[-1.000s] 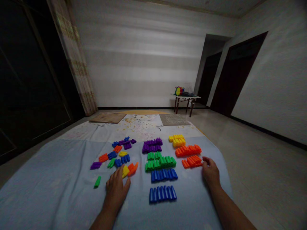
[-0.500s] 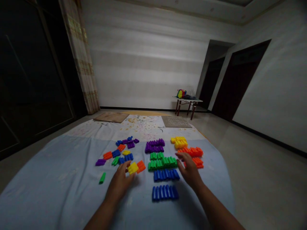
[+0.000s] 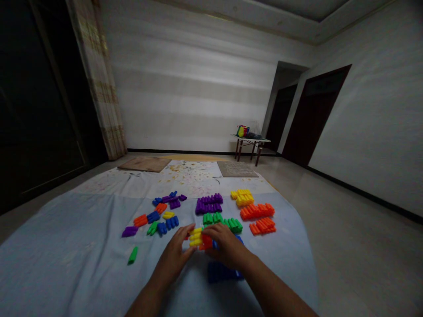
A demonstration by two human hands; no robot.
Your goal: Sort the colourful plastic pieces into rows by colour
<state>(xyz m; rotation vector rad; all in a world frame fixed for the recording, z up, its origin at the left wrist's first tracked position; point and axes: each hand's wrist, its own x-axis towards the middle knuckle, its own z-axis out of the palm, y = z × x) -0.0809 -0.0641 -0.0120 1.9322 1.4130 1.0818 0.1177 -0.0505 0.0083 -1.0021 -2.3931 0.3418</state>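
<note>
The left hand (image 3: 172, 256) is holding its thumb and fingers partly apart, in a pinch that is closing on the left end of a ridged yellow piece (image 3: 196, 237); the right hand (image 3: 228, 247) is arching over from the other side, its fingers bending down across an orange piece (image 3: 206, 242); whether it is actually gripping that piece or only covering it, one cannot tell, since the back of the hand is hiding the contact. The yellow piece is lying between the two hands, to the right of the left fingertips and to the left of the right ones, its ridges running roughly sideways, from one hand toward the other; the orange piece is sitting directly against its right end, so the right hand is being the nearer one to the orange and the left hand the nearer one to the yellow's free end.

Just beyond the fingers, green pieces (image 3: 233, 225) are standing in rows; on the near side, a blue row (image 3: 220, 273) is lying in the right forearm's shadow; orange rows (image 3: 257, 212) are resting farther right; a lone green piece (image 3: 132, 255) is lying well apart on the left, on the pale blue cloth (image 3: 95, 259).
</note>
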